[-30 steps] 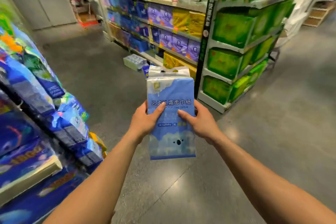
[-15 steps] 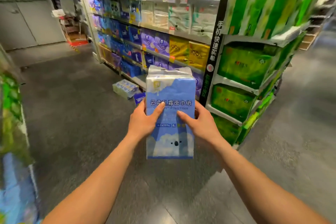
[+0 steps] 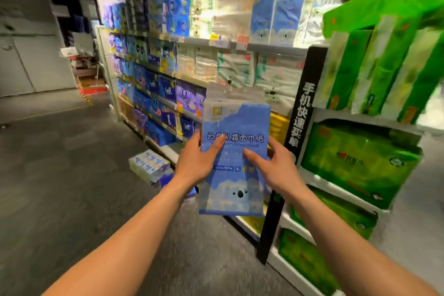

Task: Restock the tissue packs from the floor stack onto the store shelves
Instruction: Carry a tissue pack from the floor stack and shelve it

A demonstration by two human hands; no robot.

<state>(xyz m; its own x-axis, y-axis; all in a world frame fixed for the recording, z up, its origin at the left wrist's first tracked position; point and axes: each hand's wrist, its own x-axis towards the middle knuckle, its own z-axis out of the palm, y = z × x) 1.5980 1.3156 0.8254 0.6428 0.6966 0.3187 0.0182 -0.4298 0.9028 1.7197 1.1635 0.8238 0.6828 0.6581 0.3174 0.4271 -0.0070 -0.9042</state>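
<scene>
The shelves (image 3: 271, 47) fill the far side. Their packs are smeared by blur, the labels are unreadable, and the green packs (image 3: 360, 163) on the right are cut off by the frame. On the floor (image 3: 60, 187), at the bottom shelf's front edge, lies a small stack (image 3: 149, 166), partly hidden behind the left wrist. The pack (image 3: 236, 125) is in the air before the shelves, upright with its long axis vertical and its printed face toward the camera. The left hand (image 3: 194, 163) grips its left edge, thumb curled across the front. The right hand (image 3: 276, 170) grips the right edge likewise. The fingers behind it are hidden.
</scene>
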